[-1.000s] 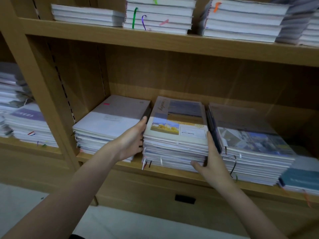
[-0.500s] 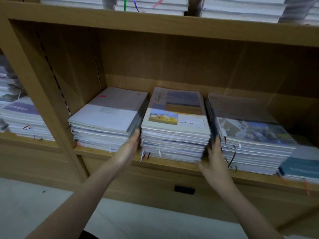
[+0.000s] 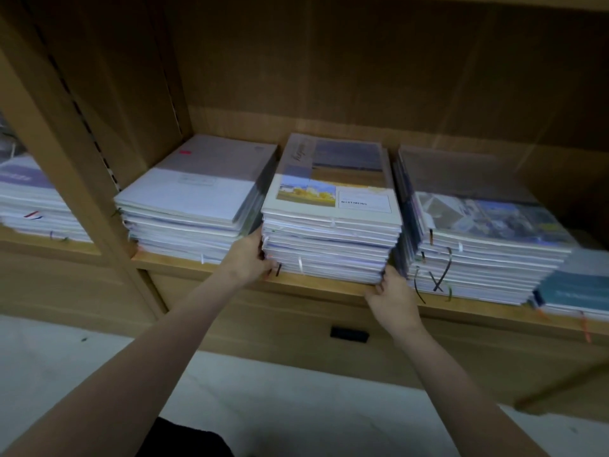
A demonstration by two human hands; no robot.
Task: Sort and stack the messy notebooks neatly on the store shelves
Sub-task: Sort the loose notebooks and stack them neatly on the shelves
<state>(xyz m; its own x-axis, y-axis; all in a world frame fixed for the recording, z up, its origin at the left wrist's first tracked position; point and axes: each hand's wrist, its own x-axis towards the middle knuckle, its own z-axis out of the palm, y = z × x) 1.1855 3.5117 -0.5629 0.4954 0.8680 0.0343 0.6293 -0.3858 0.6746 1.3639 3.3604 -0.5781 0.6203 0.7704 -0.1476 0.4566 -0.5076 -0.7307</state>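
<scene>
Wooden shelf unit (image 3: 333,286): one bay, three main stacks of notebooks side by side on its board, a fourth teal-covered pile (image 3: 576,288) at the far right edge.

Middle stack (image 3: 329,245): tall, cover with a landscape photo, front edge at the shelf lip, just beside the left stack (image 3: 188,209) and right stack (image 3: 478,245) (ribbon markers dangle from several). Risk, as a judgement: squeezed low only, the upper notebooks could slide or fan off; ribbons may snag neighbours.

Left hand (image 3: 248,260): fingers curled round the stack's lower left corner.

Right hand (image 3: 392,296): fingertips pinching the lower right corner, thumb hidden.
</scene>
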